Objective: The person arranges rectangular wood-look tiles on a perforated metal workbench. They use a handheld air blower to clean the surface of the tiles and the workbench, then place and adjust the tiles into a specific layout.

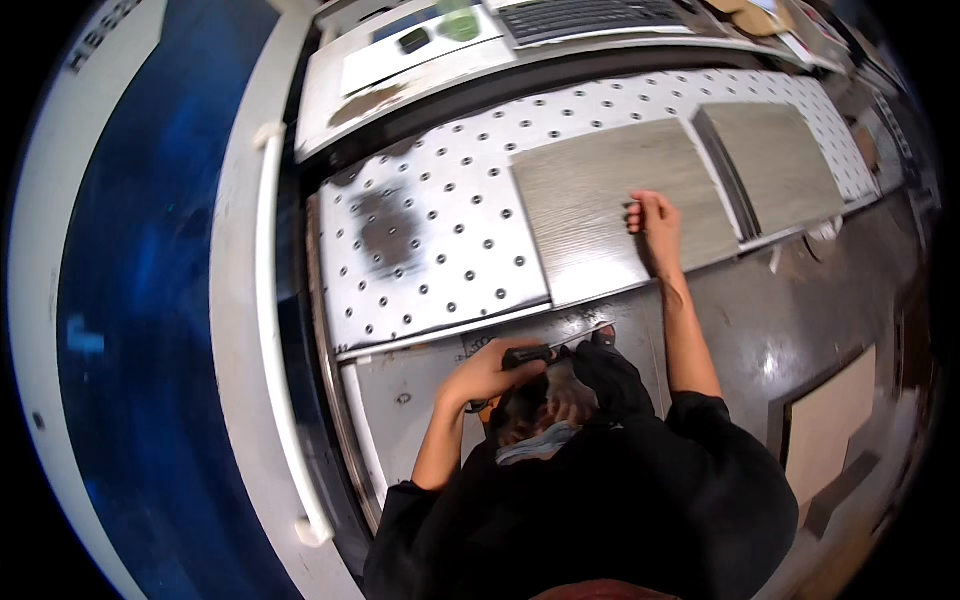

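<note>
My left hand (490, 373) is wrapped round a black-handled tool (528, 356), held low in front of my body near the table's front edge. A thin, light rod seems to run from the handle to the right; its exact kind is unclear. My right hand (655, 225) is over a grey-brown wood-grain panel (590, 190), its fingers curled in. Whether something small is inside those fingers is hidden, and I cannot tell if the hand touches the panel. The panel lies flat on a white table (465, 240) dotted with dark round studs.
A second wood-grain block (775, 160) with a dark side lies to the right. Behind the table, a shelf bears a keyboard (590, 18) and a green cup (459, 20). A white rail (275, 330) and blue machine panel (150, 330) stand left. Boards (830, 425) lie at lower right.
</note>
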A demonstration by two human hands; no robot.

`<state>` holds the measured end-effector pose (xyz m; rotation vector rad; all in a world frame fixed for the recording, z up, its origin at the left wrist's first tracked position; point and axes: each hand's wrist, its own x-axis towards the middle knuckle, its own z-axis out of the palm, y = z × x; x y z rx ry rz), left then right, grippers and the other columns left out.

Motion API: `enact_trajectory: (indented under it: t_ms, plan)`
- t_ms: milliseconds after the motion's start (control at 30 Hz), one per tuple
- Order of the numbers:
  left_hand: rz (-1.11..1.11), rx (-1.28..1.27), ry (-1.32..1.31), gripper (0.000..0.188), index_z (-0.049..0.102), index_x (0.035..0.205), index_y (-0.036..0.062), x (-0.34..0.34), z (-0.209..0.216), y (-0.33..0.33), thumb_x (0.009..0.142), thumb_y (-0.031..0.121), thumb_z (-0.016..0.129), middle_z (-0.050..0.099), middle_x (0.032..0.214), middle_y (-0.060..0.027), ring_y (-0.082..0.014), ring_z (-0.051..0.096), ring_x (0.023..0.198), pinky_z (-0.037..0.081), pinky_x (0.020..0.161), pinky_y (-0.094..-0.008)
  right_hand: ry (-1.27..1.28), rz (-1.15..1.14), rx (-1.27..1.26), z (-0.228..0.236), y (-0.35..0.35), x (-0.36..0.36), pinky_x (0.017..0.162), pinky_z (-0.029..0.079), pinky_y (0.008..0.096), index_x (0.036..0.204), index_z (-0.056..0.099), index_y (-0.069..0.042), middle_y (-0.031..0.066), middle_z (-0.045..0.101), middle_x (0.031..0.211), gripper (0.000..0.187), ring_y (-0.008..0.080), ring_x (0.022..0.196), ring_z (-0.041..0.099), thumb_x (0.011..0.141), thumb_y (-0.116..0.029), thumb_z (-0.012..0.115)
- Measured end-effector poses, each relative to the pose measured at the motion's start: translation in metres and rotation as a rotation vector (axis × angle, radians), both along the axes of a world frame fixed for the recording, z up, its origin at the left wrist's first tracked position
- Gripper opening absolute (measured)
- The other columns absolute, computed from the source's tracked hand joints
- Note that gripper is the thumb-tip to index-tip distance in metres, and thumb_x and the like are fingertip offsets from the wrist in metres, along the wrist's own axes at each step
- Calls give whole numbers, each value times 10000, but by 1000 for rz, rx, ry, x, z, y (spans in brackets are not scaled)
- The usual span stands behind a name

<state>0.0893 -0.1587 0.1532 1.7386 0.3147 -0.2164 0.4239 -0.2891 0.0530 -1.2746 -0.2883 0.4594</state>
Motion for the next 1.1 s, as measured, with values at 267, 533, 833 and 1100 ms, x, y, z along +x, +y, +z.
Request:
enact_trajectory:
  t_ms: [267,533,833,1100]
  plan:
    - [490,300,-129,352,612,1245,27,-2,5,13,988,265,649,643,851,-63,-137,560,770,476,742,-300,-294,108,-226,18,11,-30,848,520,297,1259,607,-11,82,664,1050,284,151,946,621,1013,-153,593]
    - [640,479,-469,641,308,1521,-27,47,4,-5,1043,338,529,395,1512,-221,-330,325,1461,234,1210,-434,-680,826,-181,70,61,-182,1223,219,489,1563,96,66,329,218,1570,1027,440,1487,239,784,-151,730]
    - [366,383,-276,816,114,1598,-8,62,19,12,1054,529,402,177,1639,-278,-462,91,1531,104,1241,-504,-693,527,-174,39,57,-187,1111,363,453,1541,245,38,243,398,1422,736,354,1310,447,927,-131,615]
    - [693,924,5,765,272,1574,25,31,-91,215,1030,529,459,245,1609,-300,-471,174,1512,155,1230,-542,247,1029,-110,64,36,-130,581,561,253,1403,531,-19,25,582,709,523,95,579,609,883,-57,573]
